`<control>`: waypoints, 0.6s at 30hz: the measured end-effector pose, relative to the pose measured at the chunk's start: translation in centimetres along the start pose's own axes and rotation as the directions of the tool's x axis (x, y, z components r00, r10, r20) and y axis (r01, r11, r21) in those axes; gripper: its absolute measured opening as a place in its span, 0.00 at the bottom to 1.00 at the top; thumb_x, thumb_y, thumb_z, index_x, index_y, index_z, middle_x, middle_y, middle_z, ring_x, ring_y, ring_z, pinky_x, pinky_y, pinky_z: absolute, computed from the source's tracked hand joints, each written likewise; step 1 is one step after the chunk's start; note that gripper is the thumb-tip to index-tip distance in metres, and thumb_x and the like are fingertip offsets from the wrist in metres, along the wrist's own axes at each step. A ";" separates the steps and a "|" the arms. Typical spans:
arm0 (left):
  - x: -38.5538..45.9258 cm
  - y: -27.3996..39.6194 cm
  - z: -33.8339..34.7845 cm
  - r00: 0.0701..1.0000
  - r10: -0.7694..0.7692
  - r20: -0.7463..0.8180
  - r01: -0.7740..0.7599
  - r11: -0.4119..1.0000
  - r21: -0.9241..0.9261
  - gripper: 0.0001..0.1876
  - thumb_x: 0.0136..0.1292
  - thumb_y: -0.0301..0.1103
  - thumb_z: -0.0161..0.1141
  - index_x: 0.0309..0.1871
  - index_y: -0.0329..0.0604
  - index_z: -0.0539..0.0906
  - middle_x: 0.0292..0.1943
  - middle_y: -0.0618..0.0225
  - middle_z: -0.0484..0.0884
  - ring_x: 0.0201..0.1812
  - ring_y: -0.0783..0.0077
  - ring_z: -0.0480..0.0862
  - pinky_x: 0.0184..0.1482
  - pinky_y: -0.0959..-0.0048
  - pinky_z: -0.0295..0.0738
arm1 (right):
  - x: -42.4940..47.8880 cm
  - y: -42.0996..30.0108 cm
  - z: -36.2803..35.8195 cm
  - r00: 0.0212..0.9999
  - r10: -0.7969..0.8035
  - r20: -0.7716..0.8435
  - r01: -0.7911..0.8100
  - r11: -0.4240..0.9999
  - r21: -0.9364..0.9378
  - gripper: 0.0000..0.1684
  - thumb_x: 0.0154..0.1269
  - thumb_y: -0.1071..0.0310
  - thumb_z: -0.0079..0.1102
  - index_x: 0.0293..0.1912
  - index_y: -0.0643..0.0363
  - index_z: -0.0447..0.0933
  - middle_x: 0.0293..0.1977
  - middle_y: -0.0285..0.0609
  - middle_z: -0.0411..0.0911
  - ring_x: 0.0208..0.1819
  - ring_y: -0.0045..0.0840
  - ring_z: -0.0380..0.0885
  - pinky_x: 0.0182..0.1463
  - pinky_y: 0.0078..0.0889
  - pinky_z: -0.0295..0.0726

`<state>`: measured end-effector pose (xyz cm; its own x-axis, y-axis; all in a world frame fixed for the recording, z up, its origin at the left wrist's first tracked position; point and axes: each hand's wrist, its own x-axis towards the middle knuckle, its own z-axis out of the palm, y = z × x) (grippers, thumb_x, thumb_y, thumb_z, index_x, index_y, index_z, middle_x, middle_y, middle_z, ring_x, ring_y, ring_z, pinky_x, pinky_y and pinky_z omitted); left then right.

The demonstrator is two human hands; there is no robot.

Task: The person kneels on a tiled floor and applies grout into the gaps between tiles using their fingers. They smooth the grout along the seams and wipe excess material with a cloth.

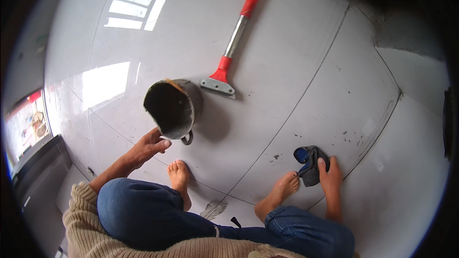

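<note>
My left hand (pixel 152 145) is at the near rim of a dark, dirty bucket (pixel 195 96), thumb outside and fingers partly hidden behind it. The bucket is tilted with its mouth towards me, and a small curved handle shows at its lower edge. My right hand (pixel 330 175) holds a crumpled dark grey and blue cloth (pixel 312 172) at the floor beside my right foot. A long-handled scraper (pixel 235 39) with red grip and metal blade head lies on the tiles, its head just right of the bucket.
Glossy pale floor tiles (pixel 272 79) carry dark specks and a grey smear (pixel 214 209) near my bare feet. A dark recess is at the upper right. At the left stand a dark panel (pixel 43 168) and a bright opening (pixel 30 122).
</note>
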<state>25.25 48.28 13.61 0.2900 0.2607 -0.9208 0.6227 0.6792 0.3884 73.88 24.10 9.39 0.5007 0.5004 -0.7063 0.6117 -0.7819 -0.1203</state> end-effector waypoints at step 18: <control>0.6 2.6 5.8 0.966 -0.080 0.247 0.171 0.912 -0.373 0.22 0.71 0.58 0.48 0.51 0.50 0.73 0.52 0.62 0.75 0.53 0.66 0.77 0.49 0.63 0.74 | 1.8 -12.9 -4.0 0.540 -0.839 -0.065 0.838 0.543 -0.046 0.15 0.62 0.74 0.56 0.50 0.62 0.74 0.35 0.47 0.77 0.36 0.39 0.77 0.41 0.39 0.76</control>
<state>31.25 46.26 14.29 0.4098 0.0280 -0.9117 0.3460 0.9201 0.1838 69.34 36.53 12.48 -0.2029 0.9505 -0.2355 0.7802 0.0116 -0.6254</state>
